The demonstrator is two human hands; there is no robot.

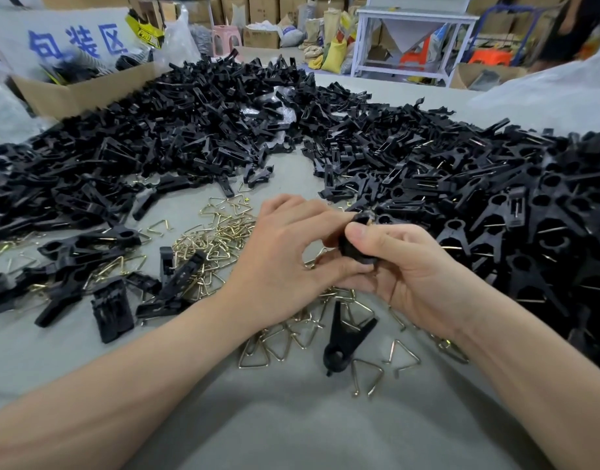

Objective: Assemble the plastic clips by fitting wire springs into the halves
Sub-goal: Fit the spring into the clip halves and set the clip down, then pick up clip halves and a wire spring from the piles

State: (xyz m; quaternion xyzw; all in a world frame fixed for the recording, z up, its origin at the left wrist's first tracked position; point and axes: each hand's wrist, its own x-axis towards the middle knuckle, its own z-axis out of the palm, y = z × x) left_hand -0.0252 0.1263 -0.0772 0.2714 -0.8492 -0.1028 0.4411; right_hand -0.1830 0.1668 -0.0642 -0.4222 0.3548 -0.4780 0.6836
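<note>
- wire springs: brass heap just left of and beneath the left hand.
- left hand: fingers curled, pinching the clip's left side.
- clip: held between both hands at centre; long axis hidden.
- right hand: wrapped round the clip, thumb on top; both hands equally near.

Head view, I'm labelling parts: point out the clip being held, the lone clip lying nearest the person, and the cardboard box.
held clip (354, 251): head view, its exposed black side.
lone clip (341, 337): head view, middle of its body.
cardboard box (85, 93): head view, front wall.
</note>
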